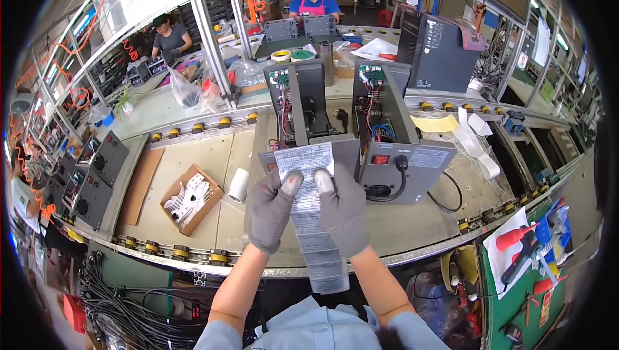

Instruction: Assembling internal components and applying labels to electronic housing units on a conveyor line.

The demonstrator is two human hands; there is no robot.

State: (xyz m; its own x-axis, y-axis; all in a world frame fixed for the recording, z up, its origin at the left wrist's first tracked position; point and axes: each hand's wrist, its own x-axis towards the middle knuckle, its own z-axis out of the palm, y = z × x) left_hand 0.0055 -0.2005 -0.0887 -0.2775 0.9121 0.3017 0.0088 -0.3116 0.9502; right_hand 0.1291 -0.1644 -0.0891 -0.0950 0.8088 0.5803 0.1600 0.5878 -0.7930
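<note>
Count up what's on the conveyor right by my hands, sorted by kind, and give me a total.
Open grey power units: 2
Label strip held by both hands: 1
Cardboard box of white parts: 1
White roll: 1
Total: 5

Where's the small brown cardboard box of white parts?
Head view, left of the hands: the small brown cardboard box sits open on the beige conveyor bench, beside a white roll.
</note>
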